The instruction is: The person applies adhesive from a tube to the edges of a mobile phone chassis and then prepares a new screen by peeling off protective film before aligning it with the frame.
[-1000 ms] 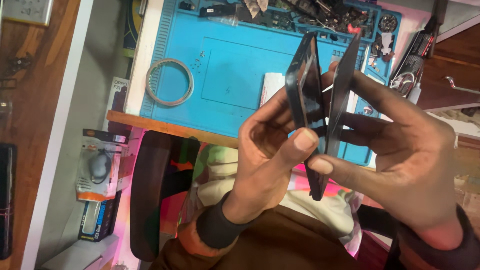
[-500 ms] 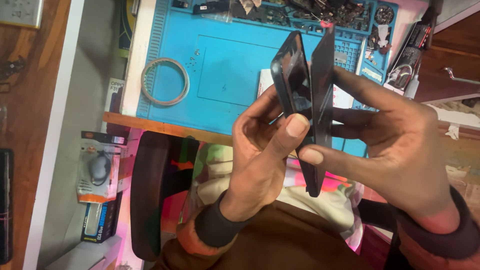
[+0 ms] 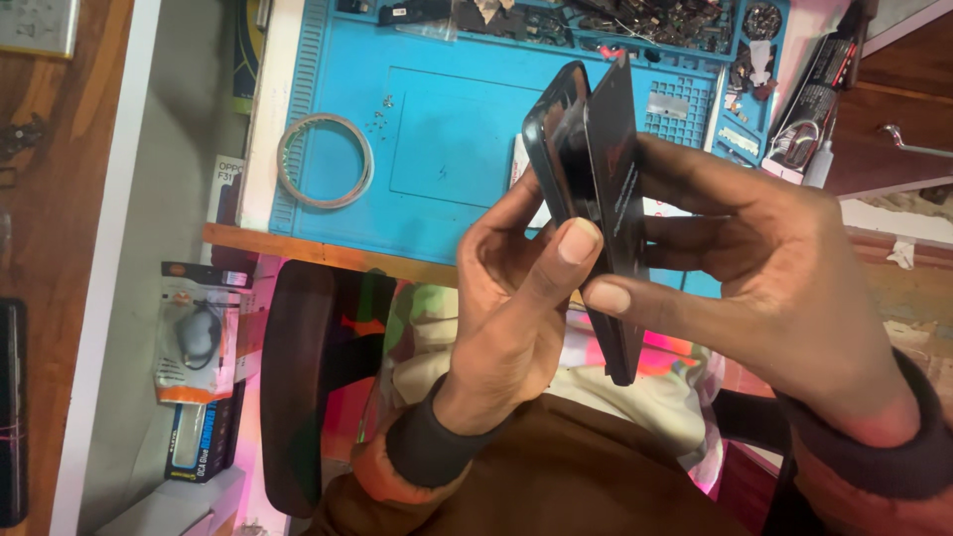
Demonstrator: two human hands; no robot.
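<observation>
On the far left, a packaged item (image 3: 194,337) in clear plastic lies below the counter (image 3: 328,253) edge. On the blue work mat (image 3: 437,129), a ring of tape (image 3: 324,160) lies flat, left of your hands. Your left hand (image 3: 516,298) has its grip clamped on the dark phone body (image 3: 556,149), thumb pressed against the near edge, fingers curled behind. Your right hand (image 3: 764,268) has its grip closed on the black back panel (image 3: 615,169), thumb at its lower edge (fingers spread along the right face). Body and panel stand edge-on, splayed apart at the far end, meeting near your thumbs. They sit above the mat's right half. Small parts (image 3: 675,20) fill the mat's far trays.
</observation>
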